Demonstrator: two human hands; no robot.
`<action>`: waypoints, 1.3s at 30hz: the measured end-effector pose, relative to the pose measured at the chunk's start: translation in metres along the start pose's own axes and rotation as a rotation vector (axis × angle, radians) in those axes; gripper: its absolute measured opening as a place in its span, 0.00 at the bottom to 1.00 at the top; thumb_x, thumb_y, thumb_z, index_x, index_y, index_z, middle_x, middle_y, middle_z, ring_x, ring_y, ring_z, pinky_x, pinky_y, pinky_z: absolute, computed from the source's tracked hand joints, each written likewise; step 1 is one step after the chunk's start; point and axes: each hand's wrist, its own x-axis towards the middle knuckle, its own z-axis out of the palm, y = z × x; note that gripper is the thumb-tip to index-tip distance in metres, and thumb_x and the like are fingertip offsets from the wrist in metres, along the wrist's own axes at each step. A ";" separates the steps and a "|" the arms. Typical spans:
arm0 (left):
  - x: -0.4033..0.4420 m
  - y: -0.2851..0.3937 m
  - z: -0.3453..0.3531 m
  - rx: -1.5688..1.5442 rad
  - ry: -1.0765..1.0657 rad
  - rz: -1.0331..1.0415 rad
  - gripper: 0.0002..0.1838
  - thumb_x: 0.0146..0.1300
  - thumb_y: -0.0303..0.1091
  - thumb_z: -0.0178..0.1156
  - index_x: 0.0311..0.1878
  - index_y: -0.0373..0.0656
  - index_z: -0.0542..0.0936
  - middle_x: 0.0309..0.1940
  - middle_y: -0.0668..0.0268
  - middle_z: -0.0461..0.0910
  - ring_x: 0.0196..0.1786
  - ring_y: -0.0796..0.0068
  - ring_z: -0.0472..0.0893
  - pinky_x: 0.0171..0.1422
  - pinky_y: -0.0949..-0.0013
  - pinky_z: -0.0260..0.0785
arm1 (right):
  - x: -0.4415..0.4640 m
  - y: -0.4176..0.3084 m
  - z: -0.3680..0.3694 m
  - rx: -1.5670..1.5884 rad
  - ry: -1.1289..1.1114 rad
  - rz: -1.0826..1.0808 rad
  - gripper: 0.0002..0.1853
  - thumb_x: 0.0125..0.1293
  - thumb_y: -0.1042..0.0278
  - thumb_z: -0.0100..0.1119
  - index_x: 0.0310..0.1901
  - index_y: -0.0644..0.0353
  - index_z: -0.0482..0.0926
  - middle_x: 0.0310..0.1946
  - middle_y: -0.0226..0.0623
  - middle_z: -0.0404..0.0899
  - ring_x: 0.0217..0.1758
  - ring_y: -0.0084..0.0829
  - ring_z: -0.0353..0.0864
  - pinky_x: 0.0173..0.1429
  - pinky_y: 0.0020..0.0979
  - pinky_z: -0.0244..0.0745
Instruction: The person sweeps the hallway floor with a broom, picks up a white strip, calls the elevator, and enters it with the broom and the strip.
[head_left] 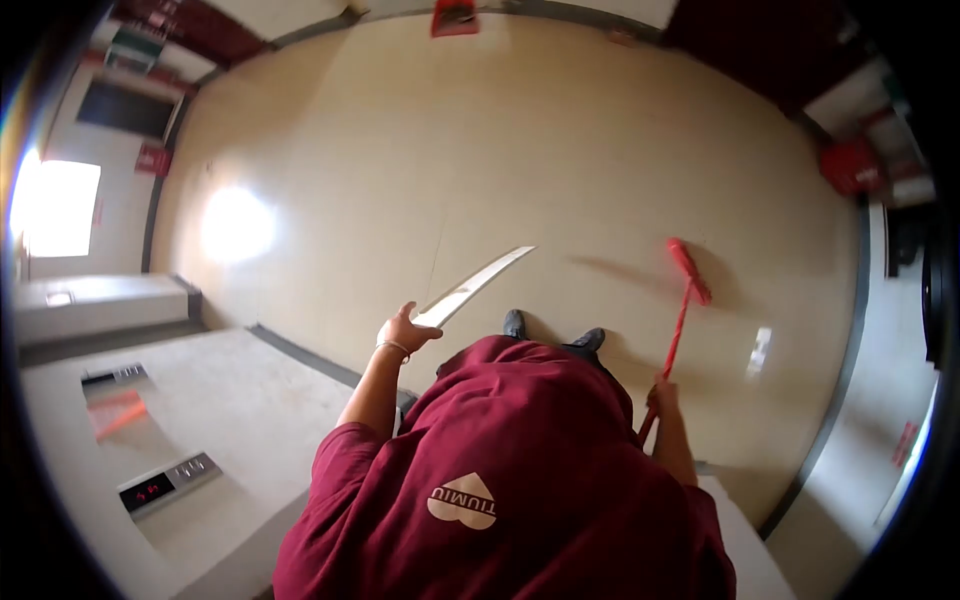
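My left hand (405, 332), with a band at the wrist, is closed on one end of a long, flat white strip (472, 288). The strip slants up and to the right, narrowing to a point; its exact kind is unclear. On the other side of my body, my right hand (663, 394) wraps round the red handle of a broom (677, 340). The broom's red head (688, 271) is down at the floor, ahead of my right foot. Part of the handle below my right hand is hidden by my arm and shirt.
Pale, shiny floor (480, 150) spreads ahead, with dark edging along the walls. A red dustpan-like object (455, 18) stands at the far side. Lift call panels (168, 484) are on the left wall. A red bin-like object (850, 167) sits at far right.
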 end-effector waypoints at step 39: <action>-0.234 0.146 0.224 -1.454 0.137 -1.577 0.46 0.34 0.36 0.70 0.61 0.33 0.61 0.41 0.55 0.76 0.35 0.67 0.77 0.33 0.67 0.68 | 0.160 -0.557 -0.089 -1.674 -0.043 -0.381 0.23 0.65 0.49 0.40 0.42 0.65 0.73 0.35 0.55 0.76 0.39 0.48 0.77 0.41 0.44 0.70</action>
